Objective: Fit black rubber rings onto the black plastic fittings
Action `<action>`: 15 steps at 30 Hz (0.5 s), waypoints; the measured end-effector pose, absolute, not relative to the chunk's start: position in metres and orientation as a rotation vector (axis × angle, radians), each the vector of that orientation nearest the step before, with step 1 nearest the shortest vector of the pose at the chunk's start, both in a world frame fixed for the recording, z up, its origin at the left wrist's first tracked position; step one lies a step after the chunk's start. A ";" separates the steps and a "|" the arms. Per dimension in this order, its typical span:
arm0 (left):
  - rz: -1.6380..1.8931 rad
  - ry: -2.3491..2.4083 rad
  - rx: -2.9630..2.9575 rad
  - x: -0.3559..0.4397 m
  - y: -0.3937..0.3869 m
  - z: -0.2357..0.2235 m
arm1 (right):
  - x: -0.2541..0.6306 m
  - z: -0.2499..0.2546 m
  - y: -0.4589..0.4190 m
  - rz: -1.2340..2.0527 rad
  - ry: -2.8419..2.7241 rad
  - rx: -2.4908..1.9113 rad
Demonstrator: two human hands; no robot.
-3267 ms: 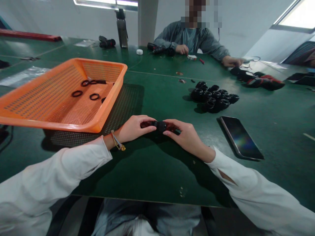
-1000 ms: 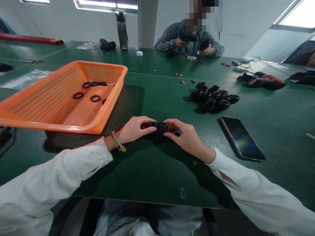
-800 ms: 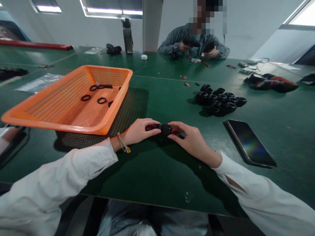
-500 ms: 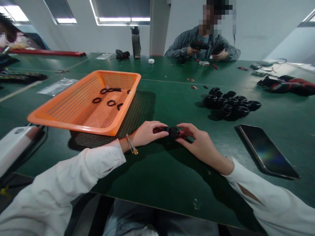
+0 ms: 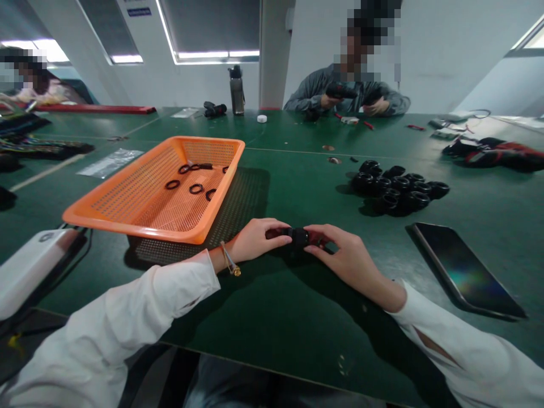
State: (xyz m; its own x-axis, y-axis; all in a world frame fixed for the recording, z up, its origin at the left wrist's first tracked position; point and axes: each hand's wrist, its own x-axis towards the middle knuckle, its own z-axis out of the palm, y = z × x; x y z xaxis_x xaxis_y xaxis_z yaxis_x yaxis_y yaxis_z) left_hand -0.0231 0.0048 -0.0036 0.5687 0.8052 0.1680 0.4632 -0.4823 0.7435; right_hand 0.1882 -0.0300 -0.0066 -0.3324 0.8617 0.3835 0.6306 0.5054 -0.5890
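Observation:
A small black cylindrical part (image 5: 300, 237) lies level between my hands, just above the green table (image 5: 272, 317). My left hand (image 5: 261, 238) pinches its left end with thumb and fingers. On the other end, the thumb and forefinger of my right hand (image 5: 346, 249) are closed. Fingers cover both ends, so its full shape is hidden. Left of my hands stands an orange basket (image 5: 140, 228) with several black rings (image 5: 196, 188) in it. Beyond my right hand sits a cluster of black, hollow rounded parts (image 5: 399, 184).
A phone (image 5: 465, 269) lies at the right, a white device (image 5: 32, 266) with a cable at the left. Farther back are a bottle (image 5: 237, 90), a white cap (image 5: 262, 119) and a red-black bundle (image 5: 495, 153). Across the table a person (image 5: 348, 93) holds a dark tool.
The whole scene sits slightly lower in view, as the camera has tilted up. Both hands keep their grip on the black part, with the right fingertips a little farther over it.

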 end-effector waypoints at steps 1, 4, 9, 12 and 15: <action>0.680 1.005 2.141 -0.023 0.005 -0.004 | 0.188 -0.006 -0.030 0.441 -2.083 -1.222; 0.696 0.988 2.128 -0.023 0.005 -0.004 | 0.187 -0.004 -0.031 0.436 -2.091 -1.238; 0.692 0.987 2.138 -0.023 0.005 -0.005 | 0.187 -0.002 -0.032 0.444 -2.103 -1.232; 0.690 0.991 2.138 -0.024 0.005 -0.004 | 0.187 -0.001 -0.032 0.444 -2.116 -1.211; 0.678 0.985 2.145 -0.025 0.005 -0.003 | 0.187 -0.002 -0.032 0.422 -2.102 -1.199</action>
State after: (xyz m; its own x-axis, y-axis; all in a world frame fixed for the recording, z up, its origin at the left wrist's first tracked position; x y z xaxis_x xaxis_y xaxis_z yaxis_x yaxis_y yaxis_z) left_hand -0.0246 0.0053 -0.0030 0.5794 0.7963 0.1737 0.4463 -0.4883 0.7499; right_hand 0.1872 -0.0319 -0.0024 -0.3519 0.8500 0.3921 0.6325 0.5247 -0.5698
